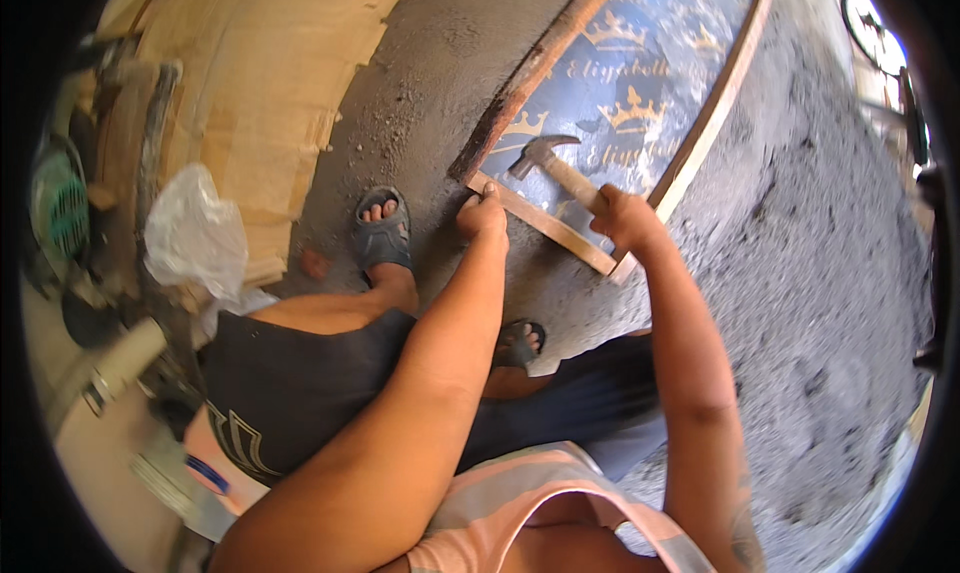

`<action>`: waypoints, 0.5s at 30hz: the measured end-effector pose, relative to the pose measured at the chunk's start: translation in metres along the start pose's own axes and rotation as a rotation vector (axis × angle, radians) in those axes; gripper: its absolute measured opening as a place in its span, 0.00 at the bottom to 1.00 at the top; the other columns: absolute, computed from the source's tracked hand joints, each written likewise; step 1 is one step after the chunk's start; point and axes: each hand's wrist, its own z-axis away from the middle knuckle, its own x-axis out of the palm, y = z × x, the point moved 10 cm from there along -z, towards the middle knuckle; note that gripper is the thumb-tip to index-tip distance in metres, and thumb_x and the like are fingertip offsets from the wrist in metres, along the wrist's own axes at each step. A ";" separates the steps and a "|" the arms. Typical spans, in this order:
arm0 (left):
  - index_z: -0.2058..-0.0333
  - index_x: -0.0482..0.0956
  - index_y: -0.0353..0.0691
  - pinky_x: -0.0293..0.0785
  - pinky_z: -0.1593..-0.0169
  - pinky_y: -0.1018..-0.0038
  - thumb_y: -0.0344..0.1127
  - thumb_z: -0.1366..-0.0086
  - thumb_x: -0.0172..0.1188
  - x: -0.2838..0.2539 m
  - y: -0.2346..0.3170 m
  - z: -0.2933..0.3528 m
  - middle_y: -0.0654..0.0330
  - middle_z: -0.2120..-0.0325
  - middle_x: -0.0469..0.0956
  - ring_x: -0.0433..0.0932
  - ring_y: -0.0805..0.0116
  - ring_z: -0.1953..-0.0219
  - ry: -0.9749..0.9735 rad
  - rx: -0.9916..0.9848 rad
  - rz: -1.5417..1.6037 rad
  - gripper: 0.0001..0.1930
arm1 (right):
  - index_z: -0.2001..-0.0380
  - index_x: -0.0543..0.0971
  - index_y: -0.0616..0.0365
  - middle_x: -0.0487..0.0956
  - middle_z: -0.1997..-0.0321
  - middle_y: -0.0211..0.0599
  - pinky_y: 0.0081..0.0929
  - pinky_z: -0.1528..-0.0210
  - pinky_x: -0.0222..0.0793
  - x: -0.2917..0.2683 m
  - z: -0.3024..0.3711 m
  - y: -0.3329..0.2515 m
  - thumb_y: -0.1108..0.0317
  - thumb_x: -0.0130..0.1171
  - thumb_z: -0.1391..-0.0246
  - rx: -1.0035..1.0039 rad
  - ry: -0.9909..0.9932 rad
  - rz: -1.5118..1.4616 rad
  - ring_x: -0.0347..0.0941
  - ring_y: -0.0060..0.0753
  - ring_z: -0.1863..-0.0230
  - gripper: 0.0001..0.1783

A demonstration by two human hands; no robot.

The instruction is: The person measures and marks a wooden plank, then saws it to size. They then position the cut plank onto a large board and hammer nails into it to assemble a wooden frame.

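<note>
A wooden frame [545, 223] with a dark blue printed sheet [630, 73] stretched over it lies on the grey concrete floor. My right hand [625, 218] grips the wooden handle of a claw hammer [545, 155], whose steel head hovers over the sheet near the frame's near-left corner. My left hand [483, 211] pinches that corner of the frame, fingers closed on the near wooden rail; whether it also holds a nail I cannot tell. I am crouched, with both sandalled feet beside the frame.
A stack of pale plywood sheets [270, 93] lies at the upper left. A crumpled clear plastic bag [195, 233] and cluttered tools sit at the left. My left sandal [382, 235] rests next to the frame corner. Rough concrete [830, 273] spreads to the right.
</note>
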 end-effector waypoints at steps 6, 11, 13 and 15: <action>0.67 0.86 0.37 0.61 0.81 0.68 0.52 0.28 0.71 0.003 -0.027 -0.050 0.65 0.80 0.74 0.66 0.70 0.84 -0.040 -0.008 -0.060 0.21 | 0.40 0.78 0.53 0.88 0.50 0.52 0.49 0.43 0.80 -0.032 0.010 -0.007 0.59 0.68 0.46 0.016 -0.032 0.122 0.84 0.58 0.46 0.30; 0.59 0.85 0.42 0.55 0.79 0.74 0.63 0.28 0.67 0.018 -0.051 0.016 0.66 0.71 0.80 0.65 0.76 0.81 -0.266 -0.152 -0.059 0.25 | 0.35 0.78 0.49 0.87 0.46 0.49 0.48 0.41 0.80 -0.043 0.047 0.091 0.61 0.68 0.47 0.124 -0.053 0.163 0.84 0.55 0.43 0.33; 0.56 0.85 0.43 0.57 0.78 0.76 0.64 0.30 0.68 0.024 -0.092 0.065 0.65 0.65 0.83 0.69 0.77 0.77 -0.432 -0.272 -0.227 0.27 | 0.38 0.80 0.50 0.87 0.47 0.49 0.48 0.41 0.80 -0.041 0.074 0.133 0.62 0.67 0.46 0.231 -0.043 0.126 0.84 0.55 0.43 0.30; 0.55 0.86 0.38 0.62 0.74 0.73 0.67 0.33 0.70 0.045 -0.129 0.106 0.63 0.60 0.86 0.76 0.76 0.71 -0.561 -0.338 -0.223 0.32 | 0.42 0.81 0.52 0.87 0.47 0.49 0.49 0.41 0.79 -0.028 0.095 0.157 0.63 0.66 0.45 0.333 -0.030 0.042 0.84 0.55 0.44 0.26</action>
